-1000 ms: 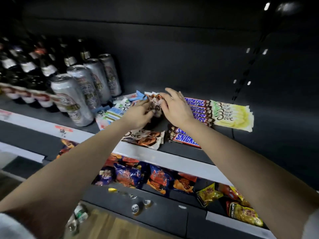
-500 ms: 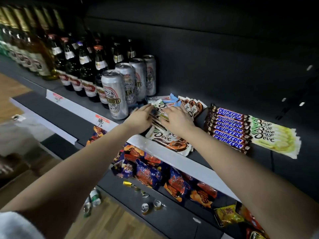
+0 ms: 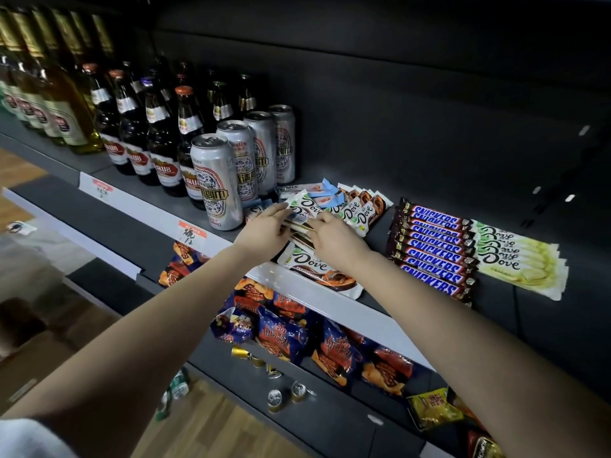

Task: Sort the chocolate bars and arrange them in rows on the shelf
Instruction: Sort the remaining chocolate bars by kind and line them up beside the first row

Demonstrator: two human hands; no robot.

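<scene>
Item: small stack of white-and-brown Dove chocolate bars in glossy wrappers (image 3: 299,226), edge-on, just above the dark grey metal shelf (image 3: 373,233), in front of the loose pile. Gripped at both ends, probably for squaring the edges before laying down as a row.

Left hand (image 3: 264,231): fingers pressed close together, nearly straight, tips on the stack's left end and against a white wrapper behind; thumb underneath, pinching by the look of it.

Right hand (image 3: 334,238): fingers curled over the stack's right end; tips hidden behind the knuckles, exact grip not to be told.

Unsorted: fan of white Dove bars with brown and orange ends (image 3: 360,209), overlapped with pale blue-wrapped bars (image 3: 327,193), tight against the tall silver beer cans (image 3: 218,183).

Single Dove bar with a brown-orange end (image 3: 317,269), flat at the shelf's front lip, partly under the right wrist; likely the start of a row.

Sorted already: row of brown-and-blue Snickers bars (image 3: 433,249), side by side, touching; just beyond, pale yellow-green Dove bars (image 3: 519,259), overlapped, one kind per row.

Judged roughly halfway through, with the mixed pile left to sort.
</scene>
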